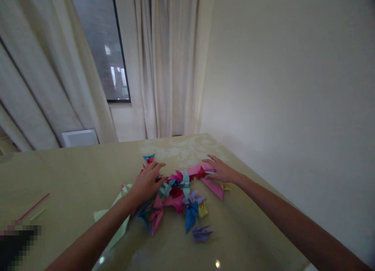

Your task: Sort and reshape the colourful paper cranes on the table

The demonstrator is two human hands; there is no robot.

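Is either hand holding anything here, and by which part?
Nothing clearly held: the left hand lies flat on the origami pile, the right hand rests open on a pink piece.

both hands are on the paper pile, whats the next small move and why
Probably slide both hands inward to bunch the folded paper figures. The left hand lies open on the pile's left side, the right hand open on a pink piece at its right, neither holding anything; a purple figure lies apart at the near edge.
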